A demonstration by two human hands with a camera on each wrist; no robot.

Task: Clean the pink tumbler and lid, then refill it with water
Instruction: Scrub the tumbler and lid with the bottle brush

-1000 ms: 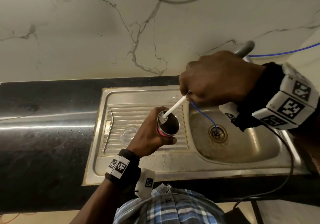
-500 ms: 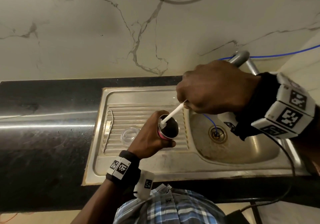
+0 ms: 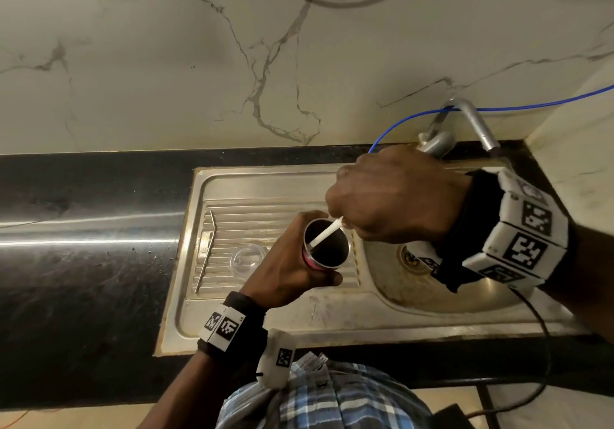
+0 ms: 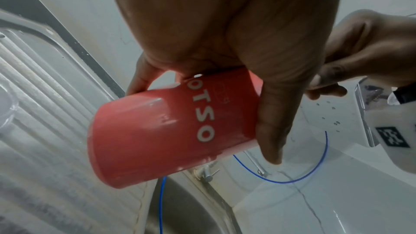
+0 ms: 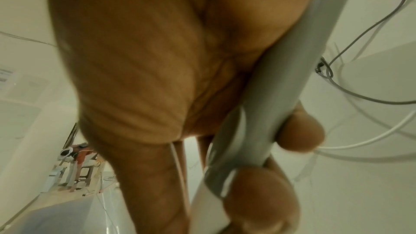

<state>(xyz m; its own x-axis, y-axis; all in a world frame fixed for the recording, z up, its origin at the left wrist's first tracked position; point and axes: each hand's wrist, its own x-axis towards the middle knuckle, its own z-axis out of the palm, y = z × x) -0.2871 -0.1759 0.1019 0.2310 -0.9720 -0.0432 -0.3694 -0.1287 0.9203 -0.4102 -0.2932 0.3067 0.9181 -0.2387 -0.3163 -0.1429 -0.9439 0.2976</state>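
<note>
Pink tumbler [image 3: 324, 250]: held above the ribbed drainboard [image 3: 252, 222] of the steel sink [image 3: 382, 315], at the edge of the basin, mouth tilted up. In the left wrist view the tumbler body [image 4: 157, 131] shows white lettering and slants across the frame.

Left hand [image 3: 285, 269]: fingers and thumb curled round the tumbler wall, gripping it.

Right hand [image 3: 395, 196]: closed round the grey handle of a brush [image 3: 327, 233], directly above and right of the tumbler mouth. The white shaft runs down into the dark interior; the bristle end is not discernible. In the right wrist view the fingers [image 5: 261, 193] wrap the handle [image 5: 281, 95].

Surroundings: a clear lid [image 3: 247, 259] lies on the drainboard just left of the left hand. A bent metal straw [image 3: 206, 252] lies further left, apart from the lid. A tap [image 3: 471, 122] stands behind the right hand, partly hidden by it. A blue tube [image 3: 531, 103] runs along the marble wall past the tap. The right wrist covers part of the drain [image 3: 410, 259]. A black surface [image 3: 83, 245] surrounds the sink.
</note>
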